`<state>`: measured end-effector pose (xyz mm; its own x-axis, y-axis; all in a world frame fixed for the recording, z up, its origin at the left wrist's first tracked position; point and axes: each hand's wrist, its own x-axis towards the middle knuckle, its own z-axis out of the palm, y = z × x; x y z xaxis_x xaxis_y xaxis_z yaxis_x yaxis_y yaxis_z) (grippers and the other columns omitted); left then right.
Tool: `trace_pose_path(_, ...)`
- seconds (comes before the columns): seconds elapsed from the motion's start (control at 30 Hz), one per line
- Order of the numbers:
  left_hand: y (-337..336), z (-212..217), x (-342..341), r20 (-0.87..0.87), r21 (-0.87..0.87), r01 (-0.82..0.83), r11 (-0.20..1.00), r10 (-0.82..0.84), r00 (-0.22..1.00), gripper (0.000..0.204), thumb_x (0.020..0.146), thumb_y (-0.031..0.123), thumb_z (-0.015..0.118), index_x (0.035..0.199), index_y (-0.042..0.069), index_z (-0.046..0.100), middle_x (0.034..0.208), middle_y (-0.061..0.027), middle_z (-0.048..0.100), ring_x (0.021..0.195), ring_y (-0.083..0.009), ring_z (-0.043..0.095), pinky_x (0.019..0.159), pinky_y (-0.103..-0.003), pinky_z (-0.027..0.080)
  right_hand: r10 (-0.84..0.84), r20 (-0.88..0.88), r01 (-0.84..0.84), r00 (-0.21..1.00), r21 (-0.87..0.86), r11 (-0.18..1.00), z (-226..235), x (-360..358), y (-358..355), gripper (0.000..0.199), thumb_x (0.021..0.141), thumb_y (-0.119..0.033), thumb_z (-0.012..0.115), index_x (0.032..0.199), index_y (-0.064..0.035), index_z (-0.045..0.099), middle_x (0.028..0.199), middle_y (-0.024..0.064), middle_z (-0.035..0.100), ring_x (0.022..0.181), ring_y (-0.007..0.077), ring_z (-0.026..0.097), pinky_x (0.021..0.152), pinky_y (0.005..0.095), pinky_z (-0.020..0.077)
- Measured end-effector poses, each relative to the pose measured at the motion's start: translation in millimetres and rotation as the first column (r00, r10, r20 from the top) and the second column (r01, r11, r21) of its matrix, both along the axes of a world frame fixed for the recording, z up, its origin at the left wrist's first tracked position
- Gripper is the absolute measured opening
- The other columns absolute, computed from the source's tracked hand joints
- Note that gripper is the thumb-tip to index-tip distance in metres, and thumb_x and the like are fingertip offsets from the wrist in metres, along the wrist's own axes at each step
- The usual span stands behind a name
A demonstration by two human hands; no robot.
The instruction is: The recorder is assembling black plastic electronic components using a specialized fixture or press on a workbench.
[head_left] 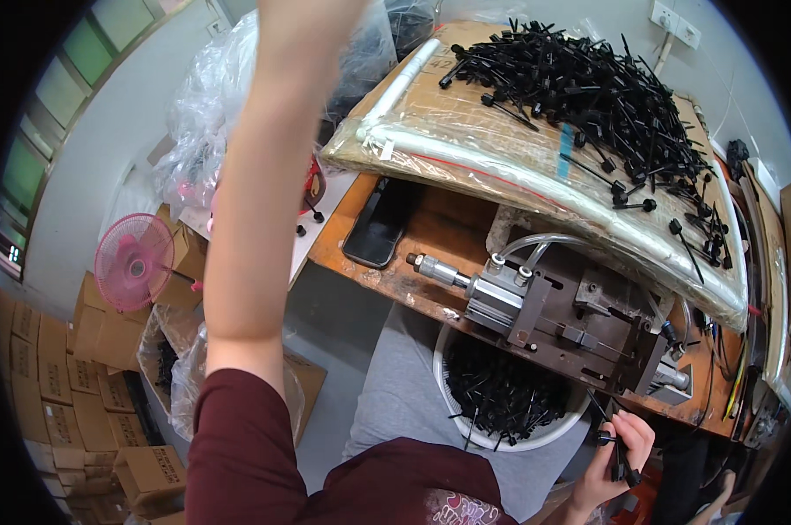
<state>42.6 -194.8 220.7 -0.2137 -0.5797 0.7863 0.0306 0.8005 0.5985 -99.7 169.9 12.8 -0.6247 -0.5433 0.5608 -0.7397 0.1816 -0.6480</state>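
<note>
The right hand (602,472) grasps black stemmed parts (620,471) at the metal fixture's (553,306) 5 o'clock, apparently for close access; the left hand, beyond view at 11 o'clock, is indeterminable.

ok so the held stemmed plastic parts (621,464) are plain black, same as the pile (579,87) on the tan cardboard (465,105) with its blue tape strip (565,150). Maroon tee (395,486) has a pink-and-white print (465,509), trousers (386,385) plain grey, basket (440,378) white, pneumatic cylinder (495,302) silver, and the fan (133,262) bright pink.
</note>
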Motion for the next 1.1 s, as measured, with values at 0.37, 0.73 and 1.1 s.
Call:
trace_pose_path(0.37, 177.4, -166.0, -13.4, 0.429, 0.121, 0.749, 0.652, -0.714, 0.553, 0.029, 0.079, 0.016, 0.073, 0.104, 0.003, 0.064, 0.108, -0.0083, 0.06, 0.088, -0.0245, 0.062, 0.075, -0.034, 0.051, 0.19, 0.094, -0.193, 0.977, 0.03, 0.981, 9.8, 13.0, -18.8, 0.014, 0.08, -0.002, 0.065, 0.094, -0.0019, 0.065, 0.096, 0.0157, 0.064, 0.088, 0.0276, 0.062, 0.079, 0.036, 0.0483)
trace_pose_path(0.73, 169.4, -176.7, -13.7, 0.23, 0.388, 0.744, 0.544, -0.839, 0.493, 0.03, 0.072, 0.016, 0.083, 0.098, 0.005, 0.074, 0.087, -0.0048, 0.064, 0.076, -0.0171, 0.062, 0.064, -0.027, 0.051, 0.338, 0.436, -0.327, 0.834, -0.101, 0.939, 17.6, 13.2, -27.9, 0.027, 0.074, 0.008, 0.064, 0.1, 0.0012, 0.068, 0.091, 0.0119, 0.064, 0.081, 0.0165, 0.062, 0.07, 0.0268, 0.0491)
trace_pose_path(1.1, 174.8, -189.4, -14.6, 0.171, 0.429, 0.569, 0.702, -0.681, 0.712, 0.035, 0.061, 0.011, 0.088, 0.091, 0.001, 0.073, 0.096, -0.0095, 0.066, 0.074, -0.0162, 0.064, 0.065, -0.027, 0.052, 0.232, 0.711, -0.004, 0.663, -0.307, 0.952, 12.1, -9.1, -9.8, 0.027, 0.09, -0.005, 0.06, 0.116, 0.004, 0.058, 0.099, 0.0091, 0.067, 0.071, 0.0043, 0.054, 0.059, 0.0163, 0.0429)
